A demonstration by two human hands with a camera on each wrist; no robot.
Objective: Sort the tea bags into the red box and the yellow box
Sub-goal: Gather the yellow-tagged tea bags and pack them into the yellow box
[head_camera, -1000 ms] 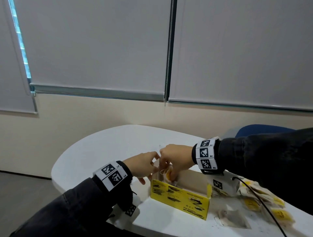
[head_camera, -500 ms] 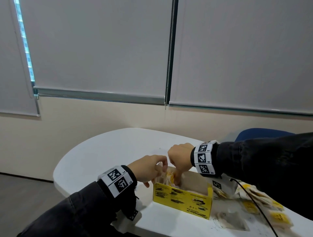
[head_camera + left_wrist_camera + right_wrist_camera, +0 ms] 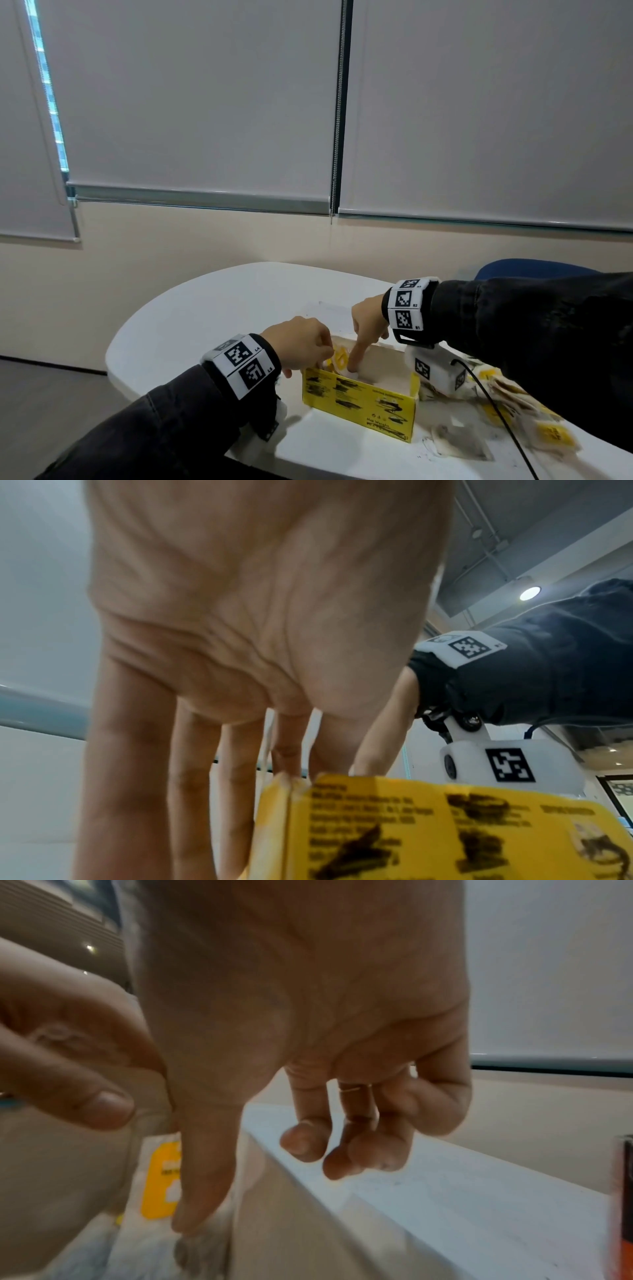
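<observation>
The open yellow box point(image 3: 359, 399) stands near the table's front edge. My left hand point(image 3: 322, 353) grips its left end. In the left wrist view three fingers point(image 3: 192, 777) run down outside that end of the box point(image 3: 445, 831); thumb and forefinger dip inside. Tea bags with yellow tags point(image 3: 338, 358) stand in that end. My right hand point(image 3: 356, 363) reaches in from above. One straight finger point(image 3: 192, 1213) presses down on a tea bag point(image 3: 161, 1177), and the other fingers are curled and hold nothing. A red-and-black edge point(image 3: 623, 1204) shows at the right border; no red box appears in the head view.
Several loose tea bags with yellow tags point(image 3: 513, 411) lie in a pile right of the box, under my right arm. One flat bag point(image 3: 455, 442) lies in front of them. The white table point(image 3: 222, 315) curves away to the left and back. A blue chair point(image 3: 527, 269) stands behind.
My right hand went down from above the box into it with a tea bag; one finger now presses inside. My left hand moved right onto the box's left end.
</observation>
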